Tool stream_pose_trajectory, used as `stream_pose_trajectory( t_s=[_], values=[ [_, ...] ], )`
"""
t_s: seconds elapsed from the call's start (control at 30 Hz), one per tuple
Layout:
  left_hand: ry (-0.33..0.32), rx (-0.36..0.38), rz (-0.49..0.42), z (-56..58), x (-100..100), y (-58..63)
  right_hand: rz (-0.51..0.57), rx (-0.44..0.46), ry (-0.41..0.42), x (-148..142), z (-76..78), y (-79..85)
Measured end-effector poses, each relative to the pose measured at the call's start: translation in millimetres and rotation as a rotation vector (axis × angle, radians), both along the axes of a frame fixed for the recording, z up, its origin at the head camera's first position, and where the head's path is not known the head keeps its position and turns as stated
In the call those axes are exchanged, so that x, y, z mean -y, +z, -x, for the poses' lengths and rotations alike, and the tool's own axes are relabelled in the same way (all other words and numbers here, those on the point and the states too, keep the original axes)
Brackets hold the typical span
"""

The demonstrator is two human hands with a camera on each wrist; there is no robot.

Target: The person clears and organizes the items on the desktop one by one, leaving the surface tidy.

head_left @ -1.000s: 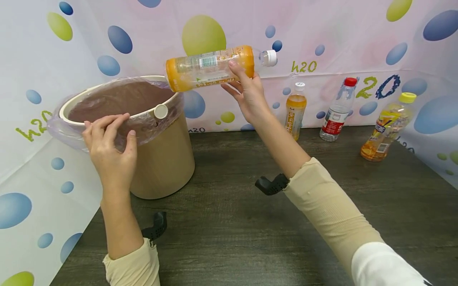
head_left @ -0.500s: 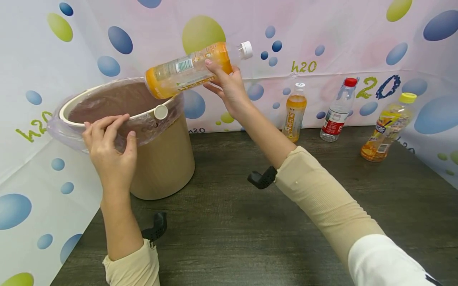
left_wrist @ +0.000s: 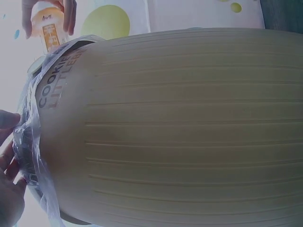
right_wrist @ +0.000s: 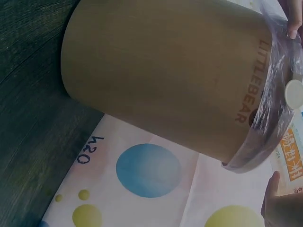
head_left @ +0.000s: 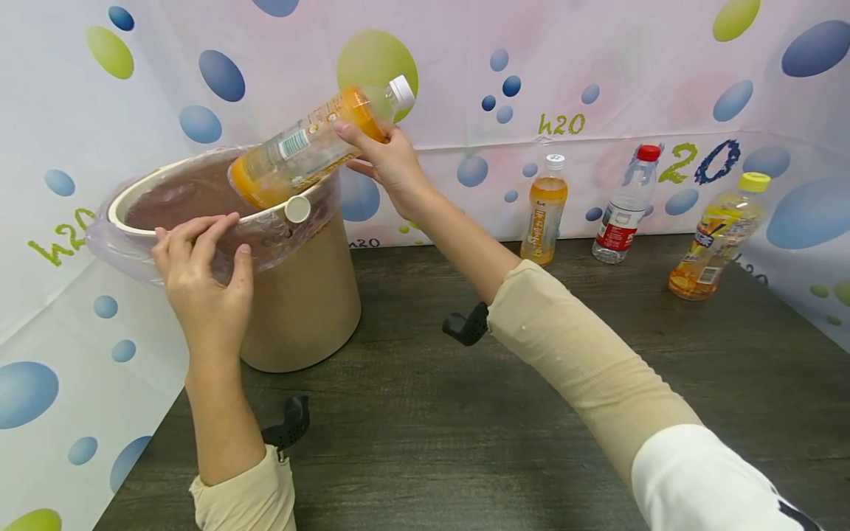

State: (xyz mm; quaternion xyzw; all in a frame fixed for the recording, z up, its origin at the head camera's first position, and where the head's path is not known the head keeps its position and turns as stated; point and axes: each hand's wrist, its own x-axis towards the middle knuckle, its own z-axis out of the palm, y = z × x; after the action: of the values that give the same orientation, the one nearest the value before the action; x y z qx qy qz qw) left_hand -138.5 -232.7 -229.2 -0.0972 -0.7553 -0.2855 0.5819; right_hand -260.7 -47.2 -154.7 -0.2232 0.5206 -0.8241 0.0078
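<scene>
My right hand (head_left: 388, 166) grips a clear plastic bottle (head_left: 311, 141) with an orange label and white cap near its shoulder. The bottle tilts with its base down, overlapping the opening of a beige trash can (head_left: 302, 295) in the head view. A thin translucent liner bag (head_left: 262, 247) folds over the can's rim. On the near rim, my left hand (head_left: 206, 284) rests with its fingers over the edge and its thumb against the bag outside. The left wrist view shows the ribbed can wall (left_wrist: 189, 127) and the held bottle (left_wrist: 49, 33) beyond the rim.
Three bottles stand at the back right of the dark wooden table (head_left: 425, 428): an orange-labelled one (head_left: 544, 214), a red-capped one (head_left: 624, 210) and a yellow-capped one (head_left: 717, 240). A patterned backdrop (head_left: 465, 44) rises behind the table and along its sides.
My right hand has carried the bottle leftward to the can's opening, and its base has tipped lower. My left hand stays on the rim.
</scene>
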Motion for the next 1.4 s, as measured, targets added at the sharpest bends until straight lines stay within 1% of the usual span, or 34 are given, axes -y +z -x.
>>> stream_pose_trajectory(
  t_s=[0.17,0.23,0.43,0.5,0.57,0.8,0.97,1.07,1.23,1.4],
  values=[
    [0.001,-0.003,0.001,-1.2,-0.9,0.9,-0.099,0.009,-0.052,10.0,-1.8,0.6],
    [0.002,-0.004,-0.001,-2.0,-1.8,1.5,-0.151,-0.002,-0.068,13.5,-3.4,0.4],
    [0.005,-0.011,0.001,-3.6,-3.7,3.1,-0.353,-0.106,-0.091,19.9,-8.8,-1.2],
    [0.005,-0.014,0.003,-3.9,-4.6,3.6,-0.398,-0.132,-0.094,21.5,-10.0,-1.5],
    [0.005,-0.016,0.004,-4.6,-5.8,4.2,-0.422,-0.153,-0.088,23.1,-10.9,-1.7],
    [0.002,-0.021,0.005,-7.7,-8.3,4.9,-0.448,-0.216,-0.07,27.7,-13.7,-4.4],
    [0.007,-0.02,0.001,-9.5,-8.7,5.1,-0.525,-0.237,-0.075,27.5,-14.0,-4.9],
    [0.009,-0.02,-0.001,-10.7,-9.2,5.0,-0.551,-0.239,-0.08,26.4,-13.9,-6.3],
    [0.008,-0.018,0.001,-13.1,-10.6,4.9,-0.54,-0.24,-0.085,23.8,-14.9,-9.3],
    [0.006,-0.017,0.0,-14.8,-12.5,4.9,-0.483,-0.236,-0.075,18.0,-15.8,-12.3]
  ],
)
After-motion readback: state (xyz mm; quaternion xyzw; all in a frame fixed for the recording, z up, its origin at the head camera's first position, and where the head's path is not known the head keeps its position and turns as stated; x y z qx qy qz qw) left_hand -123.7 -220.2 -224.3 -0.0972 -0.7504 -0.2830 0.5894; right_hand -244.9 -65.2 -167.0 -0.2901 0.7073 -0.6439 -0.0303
